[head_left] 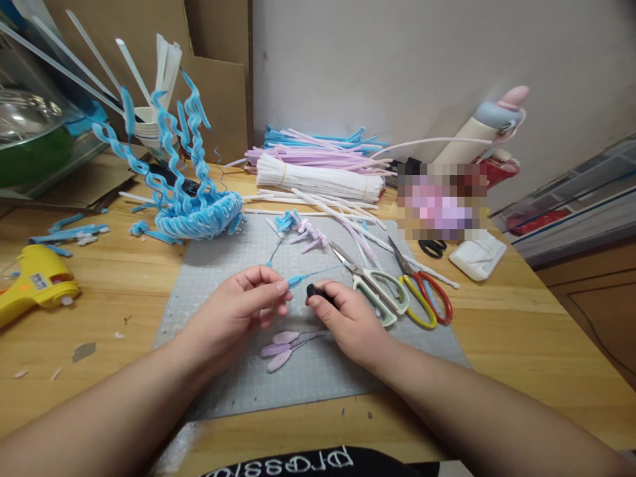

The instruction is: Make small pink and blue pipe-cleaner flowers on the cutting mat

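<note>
My left hand point(253, 297) pinches a blue pipe cleaner piece point(297, 281) between thumb and fingertips; a thin bare stem runs from it to the right. Just to the right, my right hand point(345, 315) is closed around a small black object point(313, 291); its kind is mostly hidden by the fingers. Below the hands, several pale purple trimmed pipe cleaner pieces point(281, 348) with thin stems lie on the grey cutting mat point(228, 391). Scissors with pale green handles point(380, 295) lie beside my right hand. Short blue point(287, 220) and lilac pieces point(311, 233) lie beyond the hands.
A blue fuzzy basket shape with curly strands point(199, 215) stands at the back left. The yellow glue gun point(42, 281) lies far left. Red-and-yellow-handled scissors point(422, 298) and a white box point(478, 255) are on the right. Bundled white pipe cleaners point(318, 179) lie by the wall.
</note>
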`<state>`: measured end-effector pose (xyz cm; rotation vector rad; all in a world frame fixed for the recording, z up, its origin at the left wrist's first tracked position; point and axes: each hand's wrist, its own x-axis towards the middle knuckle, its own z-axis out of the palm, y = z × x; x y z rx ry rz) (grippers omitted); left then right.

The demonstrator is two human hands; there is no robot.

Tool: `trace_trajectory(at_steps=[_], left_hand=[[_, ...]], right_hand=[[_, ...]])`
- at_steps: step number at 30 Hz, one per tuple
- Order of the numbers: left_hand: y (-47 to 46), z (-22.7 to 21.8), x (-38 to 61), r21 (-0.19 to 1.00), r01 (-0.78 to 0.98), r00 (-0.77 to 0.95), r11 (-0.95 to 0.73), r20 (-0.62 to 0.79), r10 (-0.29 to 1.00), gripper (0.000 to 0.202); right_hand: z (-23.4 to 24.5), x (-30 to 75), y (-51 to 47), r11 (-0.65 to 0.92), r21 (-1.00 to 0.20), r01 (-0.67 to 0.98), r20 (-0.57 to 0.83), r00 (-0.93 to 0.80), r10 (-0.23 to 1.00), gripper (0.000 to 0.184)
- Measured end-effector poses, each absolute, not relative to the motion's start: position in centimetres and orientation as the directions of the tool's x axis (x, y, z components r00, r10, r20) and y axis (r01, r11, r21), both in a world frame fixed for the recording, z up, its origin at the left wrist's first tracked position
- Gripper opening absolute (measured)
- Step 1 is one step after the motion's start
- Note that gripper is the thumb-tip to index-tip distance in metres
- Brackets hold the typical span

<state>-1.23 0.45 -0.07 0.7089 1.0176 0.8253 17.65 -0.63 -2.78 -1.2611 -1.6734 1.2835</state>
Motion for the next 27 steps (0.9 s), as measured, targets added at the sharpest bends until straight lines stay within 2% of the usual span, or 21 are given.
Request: trace_trajectory(at_steps=[6, 12, 17, 27], left_hand=[[0.6, -0.2, -1.1, 0.8, -0.336, 0.259, 0.497, -0.429, 0.865, 0.023], [0.5, -0.2, -1.0, 0.807, -0.333, 0.25, 0.488, -0.423, 0.871, 0.024], [0.6, 0.1, -0.9, 0.885, -0.241, 0.189, 0.398, -0.359, 0.914, 0.033], [0.2, -0.1, -0.9, 0.863, -0.224, 0.244, 0.453, -0.4, 0.883, 0.025]], right_hand=[[-2.6, 17.6, -0.7, 0.028, -0.957, 0.29, -0.068, -0.313, 0.947, 0.027], [-2.3, 17.6, -0.8, -0.027, -0.97, 0.24, -0.091, -0.259, 0.962, 0.034], [-2.9, 17.5, -1.0, -0.043, -0.98, 0.194, -0.08, -0.189, 0.979, 0.026], [-3.0, 17.7, -0.6, 0.008, -0.986, 0.164, -0.008, -0.096, 0.995, 0.018]])
